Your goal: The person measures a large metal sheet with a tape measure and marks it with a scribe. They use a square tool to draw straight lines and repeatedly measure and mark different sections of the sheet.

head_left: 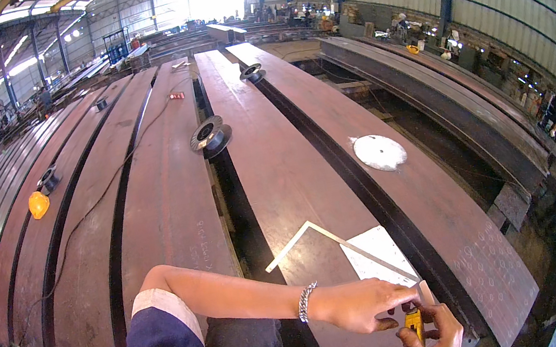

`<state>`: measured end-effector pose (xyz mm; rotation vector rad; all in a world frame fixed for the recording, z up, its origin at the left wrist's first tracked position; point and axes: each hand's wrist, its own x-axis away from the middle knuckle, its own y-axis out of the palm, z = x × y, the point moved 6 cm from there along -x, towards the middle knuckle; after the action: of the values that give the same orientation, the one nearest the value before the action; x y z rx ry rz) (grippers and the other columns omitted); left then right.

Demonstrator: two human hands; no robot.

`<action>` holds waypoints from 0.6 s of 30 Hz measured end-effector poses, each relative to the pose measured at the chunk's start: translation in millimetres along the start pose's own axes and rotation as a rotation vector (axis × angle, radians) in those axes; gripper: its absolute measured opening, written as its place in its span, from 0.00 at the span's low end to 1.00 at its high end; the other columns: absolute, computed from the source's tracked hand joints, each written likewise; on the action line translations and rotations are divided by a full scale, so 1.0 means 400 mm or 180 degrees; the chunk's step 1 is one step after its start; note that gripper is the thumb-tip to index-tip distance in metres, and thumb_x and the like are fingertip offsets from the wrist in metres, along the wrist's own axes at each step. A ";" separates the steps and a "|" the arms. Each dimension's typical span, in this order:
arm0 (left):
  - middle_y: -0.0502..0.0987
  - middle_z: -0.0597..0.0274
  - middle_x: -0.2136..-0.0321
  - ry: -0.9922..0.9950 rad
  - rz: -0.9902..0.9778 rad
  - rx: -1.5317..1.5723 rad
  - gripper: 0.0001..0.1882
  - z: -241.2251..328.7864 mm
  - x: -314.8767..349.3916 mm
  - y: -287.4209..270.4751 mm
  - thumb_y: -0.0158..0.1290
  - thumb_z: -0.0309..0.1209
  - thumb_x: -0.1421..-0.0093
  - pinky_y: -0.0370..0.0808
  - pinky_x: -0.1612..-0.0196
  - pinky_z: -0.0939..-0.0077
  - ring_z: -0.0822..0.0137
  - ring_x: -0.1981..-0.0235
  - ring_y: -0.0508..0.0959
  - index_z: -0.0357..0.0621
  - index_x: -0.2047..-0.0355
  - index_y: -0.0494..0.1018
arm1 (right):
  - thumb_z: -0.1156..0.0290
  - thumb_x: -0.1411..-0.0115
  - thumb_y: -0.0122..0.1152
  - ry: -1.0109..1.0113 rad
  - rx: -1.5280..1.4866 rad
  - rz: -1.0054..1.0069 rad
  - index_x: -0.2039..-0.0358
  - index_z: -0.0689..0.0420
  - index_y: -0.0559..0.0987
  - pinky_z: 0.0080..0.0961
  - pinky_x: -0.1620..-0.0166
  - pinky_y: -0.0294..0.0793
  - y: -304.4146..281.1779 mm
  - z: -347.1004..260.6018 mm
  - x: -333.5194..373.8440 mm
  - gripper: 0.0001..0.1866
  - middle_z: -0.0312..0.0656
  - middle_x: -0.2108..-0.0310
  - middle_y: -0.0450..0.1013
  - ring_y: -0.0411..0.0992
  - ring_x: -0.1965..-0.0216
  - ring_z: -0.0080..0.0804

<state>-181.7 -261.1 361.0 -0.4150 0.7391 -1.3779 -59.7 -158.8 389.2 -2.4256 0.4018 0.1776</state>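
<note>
My right hand (439, 339), at the lower right, is wrapped round a small yellow and black tape measure (413, 323). From the left, my left hand (359, 305) reaches across, a chain bracelet on its wrist. Its curled fingers meet the top end of the tape measure; the exact grip is partly hidden. Just beyond the hands, an L-shaped steel square (332, 235) lies on a long reddish-brown steel beam (278, 173). One leg of the square crosses a white sheet (384, 248), and that leg's end is close to my fingers.
Long parallel beams with dark gaps between them fill the floor. Wire spools (211, 137) rest on them, a yellow hard hat (39, 204) sits left, and a cable (101, 195) runs across. A white round patch (380, 152) marks the right beam. A deep beam (427, 97) stands farther right.
</note>
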 end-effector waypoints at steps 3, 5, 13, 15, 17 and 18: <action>0.75 0.41 0.59 -0.0143 0.0059 0.0200 0.18 -0.004 -0.006 0.002 0.55 0.33 0.37 0.74 0.57 0.51 0.41 0.57 0.77 0.38 0.50 0.66 | 0.67 0.47 0.74 -0.0077 0.0086 0.0046 0.54 0.66 0.78 0.28 0.66 0.81 0.001 -0.005 0.001 0.24 0.49 0.62 0.77 0.78 0.63 0.37; 0.77 0.41 0.64 -0.0114 0.0214 0.0280 0.16 -0.009 -0.009 -0.001 0.55 0.35 0.36 0.74 0.59 0.52 0.41 0.60 0.78 0.38 0.53 0.68 | 0.66 0.49 0.76 -0.0071 0.0160 0.0064 0.54 0.65 0.78 0.29 0.66 0.81 0.002 -0.007 0.002 0.24 0.49 0.62 0.77 0.78 0.63 0.38; 0.78 0.42 0.68 -0.0124 0.0278 0.0454 0.23 -0.006 -0.011 -0.015 0.60 0.44 0.39 0.74 0.63 0.53 0.42 0.63 0.79 0.36 0.57 0.71 | 0.66 0.51 0.78 0.0014 0.0099 0.0067 0.54 0.63 0.78 0.30 0.65 0.81 0.012 -0.013 0.003 0.27 0.49 0.61 0.77 0.79 0.65 0.39; 0.79 0.41 0.67 -0.0161 0.0285 0.0312 0.25 -0.017 -0.008 -0.010 0.61 0.45 0.40 0.74 0.62 0.53 0.42 0.62 0.79 0.35 0.57 0.71 | 0.65 0.52 0.78 -0.0019 0.0139 0.0062 0.54 0.63 0.78 0.30 0.64 0.81 0.015 -0.010 0.003 0.27 0.49 0.61 0.77 0.79 0.65 0.39; 0.79 0.41 0.67 -0.0188 0.0279 0.0225 0.25 -0.029 -0.008 -0.002 0.61 0.45 0.41 0.74 0.62 0.54 0.42 0.63 0.79 0.34 0.57 0.71 | 0.66 0.52 0.79 -0.0056 0.0171 0.0063 0.54 0.63 0.78 0.30 0.64 0.81 0.017 -0.009 0.004 0.27 0.49 0.61 0.77 0.79 0.65 0.39; 0.79 0.42 0.68 -0.0197 0.0270 0.0210 0.25 -0.035 -0.009 0.002 0.62 0.45 0.41 0.74 0.62 0.54 0.42 0.63 0.79 0.34 0.58 0.71 | 0.66 0.52 0.79 -0.0076 0.0181 0.0065 0.54 0.63 0.78 0.30 0.64 0.81 0.017 -0.009 0.005 0.27 0.49 0.61 0.77 0.79 0.65 0.40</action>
<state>-190.8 -255.4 351.2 -0.3689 0.6517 -1.3004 -60.0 -166.8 387.5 -2.3621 0.4156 0.2014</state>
